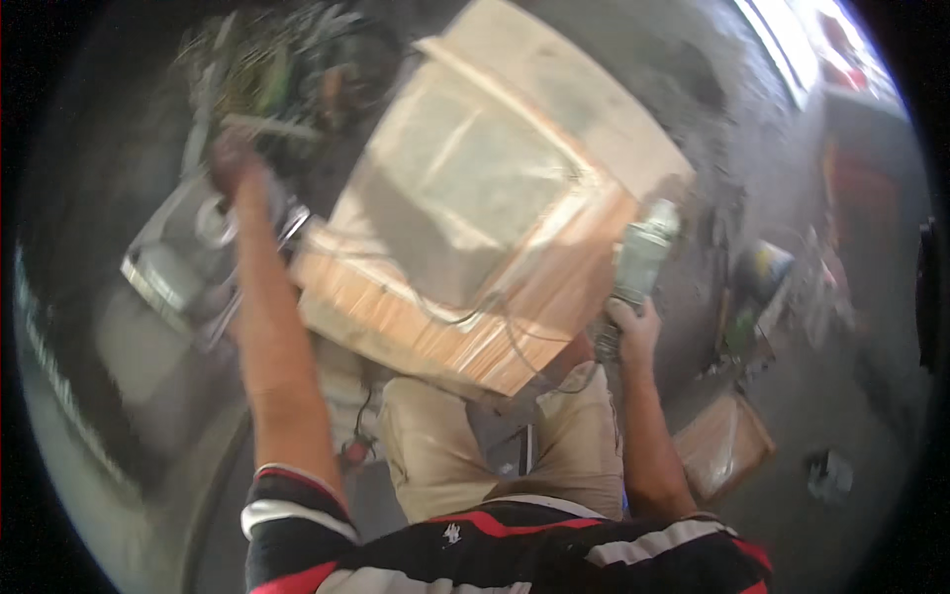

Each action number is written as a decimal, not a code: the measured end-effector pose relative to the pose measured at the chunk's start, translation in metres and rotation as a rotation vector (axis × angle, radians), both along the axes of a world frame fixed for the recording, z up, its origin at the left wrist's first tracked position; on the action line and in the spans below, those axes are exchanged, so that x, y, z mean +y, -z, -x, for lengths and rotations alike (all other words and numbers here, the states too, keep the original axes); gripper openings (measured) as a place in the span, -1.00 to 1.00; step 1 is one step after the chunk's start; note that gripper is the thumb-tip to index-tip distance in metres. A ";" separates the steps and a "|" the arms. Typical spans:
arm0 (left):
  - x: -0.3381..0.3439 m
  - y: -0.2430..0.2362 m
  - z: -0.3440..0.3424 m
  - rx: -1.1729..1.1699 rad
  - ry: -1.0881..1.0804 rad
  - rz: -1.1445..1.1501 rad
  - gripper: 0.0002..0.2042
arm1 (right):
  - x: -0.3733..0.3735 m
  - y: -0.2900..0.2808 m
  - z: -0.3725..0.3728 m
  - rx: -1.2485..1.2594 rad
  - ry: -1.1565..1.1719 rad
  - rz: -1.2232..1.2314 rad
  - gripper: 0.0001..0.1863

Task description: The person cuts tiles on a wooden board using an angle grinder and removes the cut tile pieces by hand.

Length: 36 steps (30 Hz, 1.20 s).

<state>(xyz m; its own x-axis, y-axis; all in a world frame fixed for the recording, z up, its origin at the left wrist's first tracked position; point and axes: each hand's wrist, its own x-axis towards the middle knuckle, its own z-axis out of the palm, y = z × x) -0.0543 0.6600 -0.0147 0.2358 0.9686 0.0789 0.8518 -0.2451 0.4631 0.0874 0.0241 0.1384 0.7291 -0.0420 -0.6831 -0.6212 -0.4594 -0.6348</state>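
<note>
My right hand (636, 327) is closed round the rear end of a corded power tool (645, 247) with a grey-green body. Blur hides its exact kind; it is upright beside the right side of a large wooden box (475, 198). Orange wood-grain strips edge this box, and a pale panel forms its middle. A dark cord (515, 342) loops over its near side. Far to the left, my left hand (236, 163) reaches over a pale flat case or board (163, 262), close to a white ring-shaped roll (213, 220). Motion smears the left fingers.
A tangle of sticks and scraps (282, 74) lies beyond my left hand. To the right are a small wooden piece (722, 445), a can-like container (770, 262) and loose debris. The box stands just before my knees; a red plug-like thing (356, 450) lies at left.
</note>
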 end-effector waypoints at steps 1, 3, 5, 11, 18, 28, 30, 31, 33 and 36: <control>-0.023 -0.015 0.024 0.002 0.319 -0.335 -0.62 | -0.005 0.006 0.001 -0.018 0.000 -0.061 -0.53; -0.098 -0.069 0.020 -0.180 0.358 0.134 -0.71 | -0.021 0.002 0.002 -0.035 -0.004 -0.106 -0.56; -0.110 -0.091 0.072 -0.105 0.475 0.653 -0.78 | -0.012 -0.003 0.005 -0.049 0.043 -0.243 -0.63; -0.112 -0.024 0.157 0.677 0.591 0.512 -0.62 | 0.000 -0.007 0.013 -0.005 -0.045 -0.269 -0.69; -0.074 0.070 0.146 0.321 0.401 0.633 -0.53 | 0.001 -0.018 0.023 -0.059 -0.016 -0.282 -0.68; -0.077 0.082 0.154 -0.333 0.188 1.056 -0.76 | -0.001 0.003 0.040 -0.038 -0.079 -0.255 -0.65; -0.083 0.078 0.150 -0.345 0.143 1.016 -0.75 | 0.000 0.004 0.040 -0.046 -0.086 -0.253 -0.64; -0.081 0.074 0.149 -0.342 0.141 1.012 -0.75 | 0.006 0.002 0.041 -0.021 -0.080 -0.257 -0.64; -0.077 0.067 0.149 -0.332 0.138 1.041 -0.75 | 0.010 0.004 0.043 0.007 -0.076 -0.266 -0.63; -0.081 0.060 0.134 -0.160 0.296 1.031 -0.74 | 0.008 0.008 0.041 -0.026 -0.084 -0.245 -0.63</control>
